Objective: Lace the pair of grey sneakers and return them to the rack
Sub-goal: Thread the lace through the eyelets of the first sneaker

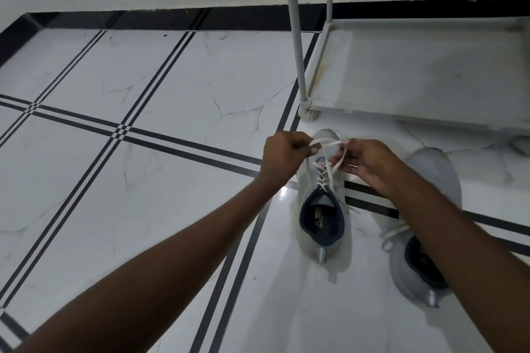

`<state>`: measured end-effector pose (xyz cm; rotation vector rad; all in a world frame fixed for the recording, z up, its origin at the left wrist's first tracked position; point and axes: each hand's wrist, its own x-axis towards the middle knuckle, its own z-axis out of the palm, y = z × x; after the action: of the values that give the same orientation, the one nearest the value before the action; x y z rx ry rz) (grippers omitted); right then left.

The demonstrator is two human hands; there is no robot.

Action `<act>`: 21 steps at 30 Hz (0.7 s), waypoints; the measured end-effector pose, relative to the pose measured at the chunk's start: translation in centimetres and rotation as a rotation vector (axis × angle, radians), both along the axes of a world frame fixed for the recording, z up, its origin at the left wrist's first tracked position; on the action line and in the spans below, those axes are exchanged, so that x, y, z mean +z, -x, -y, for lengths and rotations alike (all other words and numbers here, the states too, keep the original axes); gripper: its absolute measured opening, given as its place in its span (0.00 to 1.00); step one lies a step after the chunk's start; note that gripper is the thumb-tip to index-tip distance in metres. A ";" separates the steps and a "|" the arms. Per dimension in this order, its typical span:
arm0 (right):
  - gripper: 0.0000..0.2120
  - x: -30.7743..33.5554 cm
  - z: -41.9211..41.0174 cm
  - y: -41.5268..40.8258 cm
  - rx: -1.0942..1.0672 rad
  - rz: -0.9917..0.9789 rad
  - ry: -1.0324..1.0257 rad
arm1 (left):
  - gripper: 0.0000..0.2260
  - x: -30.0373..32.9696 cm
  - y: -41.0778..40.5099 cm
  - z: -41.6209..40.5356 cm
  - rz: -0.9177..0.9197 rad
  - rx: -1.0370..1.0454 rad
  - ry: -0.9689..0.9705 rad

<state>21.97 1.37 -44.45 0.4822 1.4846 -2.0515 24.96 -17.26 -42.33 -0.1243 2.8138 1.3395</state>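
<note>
Two grey sneakers with dark blue linings stand on the tiled floor, toes pointing away from me. The left sneaker (322, 226) has a white lace (324, 144) threaded up its front. My left hand (282, 156) pinches one end of that lace above the toe. My right hand (364, 163) holds the other end, and the two strands cross between my hands. The right sneaker (430, 178) lies beside it, partly hidden under my right forearm, with a white lace loop (391, 238) at its side.
A pale grey shoe rack (324, 74) stands just beyond the sneakers, its bottom shelf bare and its front left post (296, 37) rising out of frame. White marble-look floor tiles with black stripes spread to the left. A black skirting runs along the wall.
</note>
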 end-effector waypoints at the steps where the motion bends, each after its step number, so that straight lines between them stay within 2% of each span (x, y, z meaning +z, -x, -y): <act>1: 0.09 0.2 -0.4 0.2 -0.012 0.027 0.046 | 0.06 0.1 -0.1 0.1 0.107 0.094 -0.162; 3: 0.12 0.3 -1.9 0.5 -0.001 0.070 0.093 | 0.10 0.0 -0.5 0.7 0.342 0.337 -0.507; 4: 0.14 0.4 -3.0 0.7 0.042 0.050 0.005 | 0.09 0.1 -0.8 1.3 0.426 0.452 -0.589; 6: 0.17 0.9 -5.4 1.0 0.250 -0.088 -0.430 | 0.07 -0.4 -1.3 3.2 0.521 0.578 -0.528; 7: 0.18 1.3 -6.3 1.0 0.397 -0.158 -0.655 | 0.07 -0.9 -1.6 4.3 0.525 0.559 -0.434; 8: 0.18 1.7 -6.8 1.0 0.520 -0.213 -0.809 | 0.07 -1.3 -1.8 5.0 0.506 0.480 -0.313; 9: 0.18 2.0 -6.8 1.0 0.605 -0.245 -0.873 | 0.07 -1.6 -1.8 5.2 0.466 0.358 -0.180; 11: 0.16 2.6 -5.9 0.8 0.708 -0.234 -0.846 | 0.09 -1.2 -1.9 3.9 0.316 0.040 0.045; 13: 0.13 3.0 -4.6 0.6 0.793 -0.189 -0.811 | 0.17 -0.8 -1.6 0.9 0.112 -0.265 0.202; 15: 0.12 3.0 -3.7 0.4 0.835 -0.179 -0.772 | 0.21 -1.4 -1.1 -1.7 -0.089 -0.475 0.374; 18: 0.11 2.8 -3.2 0.1 0.774 -0.294 -0.720 | 0.13 -2.4 -0.4 -2.7 -0.209 -0.558 0.623; 21: 0.11 2.0 -3.1 -0.4 0.736 -0.458 -0.786 | 0.11 -2.4 0.2 -1.2 -0.128 -0.525 0.646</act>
<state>22.35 4.49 -42.49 -0.2757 2.2896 -0.9877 24.74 -16.09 -44.74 0.6592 2.9484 0.3307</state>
